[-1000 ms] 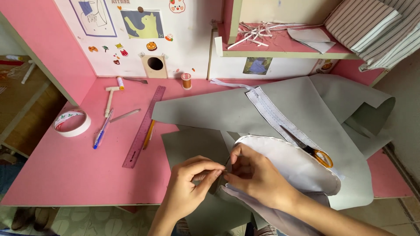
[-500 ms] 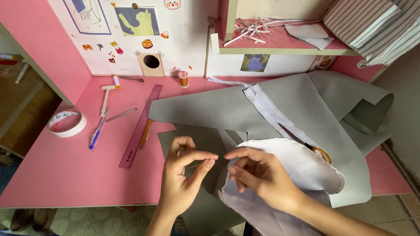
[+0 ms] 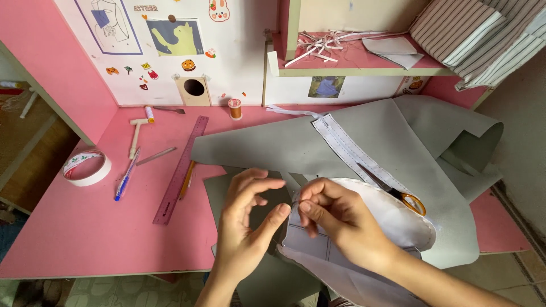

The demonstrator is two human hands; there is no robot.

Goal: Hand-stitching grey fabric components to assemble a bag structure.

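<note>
My left hand [image 3: 247,224] hovers with fingers spread over a dark grey sheet piece [image 3: 219,190] at the desk's front edge, and its thumb tip nearly touches my right hand. My right hand [image 3: 335,219] has its fingers curled, pinching the left edge of a white paper pattern [image 3: 398,219] that lies on the grey material. Behind the hands, a large light grey sheet [image 3: 284,148] spreads across the pink desk [image 3: 74,239] and curls up at the right. Scissors with orange handles [image 3: 410,200] rest on the white pattern just right of my right hand.
A purple ruler [image 3: 179,170], an orange pencil [image 3: 187,179], a blue pen [image 3: 122,185] and a tape roll [image 3: 86,167] lie to the left. An orange thread spool [image 3: 234,108] stands by the back wall. Paper strips [image 3: 324,45] and striped fabric [image 3: 472,34] sit on the shelf.
My hands were pinched together at the pattern's edge. They have since come apart, my left hand's fingers have spread, and the view has shifted a little.
</note>
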